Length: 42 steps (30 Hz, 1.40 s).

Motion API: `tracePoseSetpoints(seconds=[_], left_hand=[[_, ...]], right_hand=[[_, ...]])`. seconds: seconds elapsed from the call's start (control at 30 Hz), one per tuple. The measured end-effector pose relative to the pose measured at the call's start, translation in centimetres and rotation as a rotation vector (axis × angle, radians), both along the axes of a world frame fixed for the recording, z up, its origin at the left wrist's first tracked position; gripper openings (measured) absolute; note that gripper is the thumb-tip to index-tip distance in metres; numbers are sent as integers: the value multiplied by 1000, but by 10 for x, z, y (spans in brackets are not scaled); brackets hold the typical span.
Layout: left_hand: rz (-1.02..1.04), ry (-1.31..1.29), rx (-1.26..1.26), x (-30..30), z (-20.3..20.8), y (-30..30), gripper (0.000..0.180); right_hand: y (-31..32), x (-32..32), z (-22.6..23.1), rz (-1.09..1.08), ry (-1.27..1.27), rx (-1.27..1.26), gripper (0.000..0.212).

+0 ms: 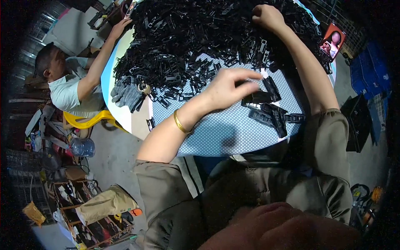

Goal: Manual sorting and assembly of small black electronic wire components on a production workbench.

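Observation:
A big heap of small black plastic parts (187,37) covers most of the table. My left hand (227,89) hovers over the near side of the table, thumb and forefinger apart, nothing seen between them. A gold bangle (179,121) circles that wrist. By its fingertips, a small bright white spot shows beside a black part (271,88). Several larger black clip-like parts (273,116) lie in a loose group right of the hand. At the heap's far right, my right hand (270,17) has curled fingers among the parts; what they grip is hidden.
A dotted, light-coloured cover (200,135) lies on the table. Grey gloves (127,93) and a tape roll (144,88) sit at the left. Across there, another person (68,81) rests a hand at the table's edge. A phone (333,39) stands right; blue crates (371,68) stand beyond.

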<state>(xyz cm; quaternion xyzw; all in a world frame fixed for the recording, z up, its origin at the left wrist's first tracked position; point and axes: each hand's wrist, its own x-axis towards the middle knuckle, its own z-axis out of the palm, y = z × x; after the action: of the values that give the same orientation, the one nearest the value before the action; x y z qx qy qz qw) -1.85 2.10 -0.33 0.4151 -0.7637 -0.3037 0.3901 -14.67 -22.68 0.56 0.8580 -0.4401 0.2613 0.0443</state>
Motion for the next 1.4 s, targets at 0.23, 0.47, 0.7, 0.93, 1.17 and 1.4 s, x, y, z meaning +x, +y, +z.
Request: tracePoseSetpoints(seconds=[0.23, 0.47, 0.7, 0.93, 1.17, 1.4], left_hand=[[289, 797, 305, 17, -6, -18, 41], [250, 935, 350, 17, -6, -20, 32], [360, 909, 394, 25, -1, -22, 26], [398, 729, 462, 35, -5, -23, 26], [327, 814, 448, 25, -15, -25, 45], [371, 791, 460, 18, -5, -21, 30]], right_hand=[[85, -1, 23, 546, -608, 766, 37], [128, 3, 11, 740, -257, 8, 20], [85, -21, -14, 463, -35, -136, 14], [83, -19, -9, 471, -380, 170, 15], [107, -18, 7, 499, -580, 495, 26], [142, -10, 8, 466, -619, 829, 31]])
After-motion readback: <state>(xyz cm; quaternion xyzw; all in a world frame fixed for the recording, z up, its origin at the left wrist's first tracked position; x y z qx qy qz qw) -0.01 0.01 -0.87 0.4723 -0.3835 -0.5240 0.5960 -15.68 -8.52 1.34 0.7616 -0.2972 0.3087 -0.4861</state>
